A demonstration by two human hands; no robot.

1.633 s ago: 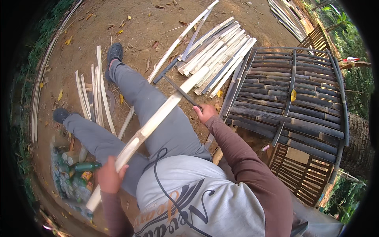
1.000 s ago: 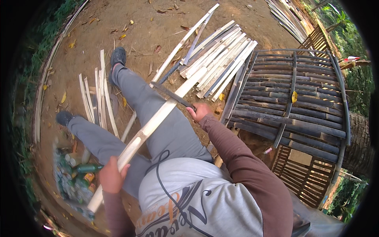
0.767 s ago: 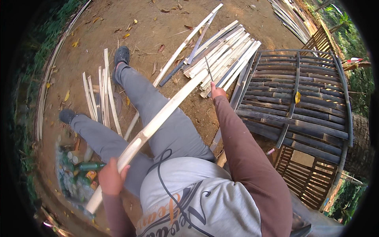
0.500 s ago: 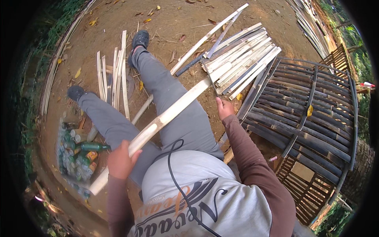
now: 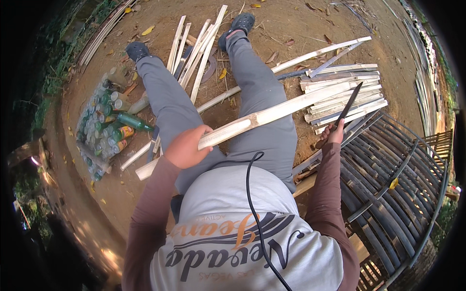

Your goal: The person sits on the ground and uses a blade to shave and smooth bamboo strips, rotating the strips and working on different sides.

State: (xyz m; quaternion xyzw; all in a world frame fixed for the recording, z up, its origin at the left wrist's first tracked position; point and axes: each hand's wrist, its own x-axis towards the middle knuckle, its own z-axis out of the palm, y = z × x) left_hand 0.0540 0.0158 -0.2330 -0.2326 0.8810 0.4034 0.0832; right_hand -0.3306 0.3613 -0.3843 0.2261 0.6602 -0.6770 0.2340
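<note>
A long pale bamboo strip lies slantwise across my thighs, its far end over a stack of split strips. My left hand is closed around it toward its near end, which sticks out to the left past my wrist. In my right hand I grip the handle of a long dark-bladed knife. The blade points up and away, its tip close to the strip's far end. The stack of bamboo strips lies on the ground just beyond my right hand.
Several more strips lie between my feet. At left sits a heap of glass bottles, a green bottle on top. A slatted dark bamboo bench stands close by my right arm. A black cord hangs over my shirt.
The knife has swung from lying across the strip to beside its far end, blade pointing away. My left hand still holds the strip. The whole view has turned.
</note>
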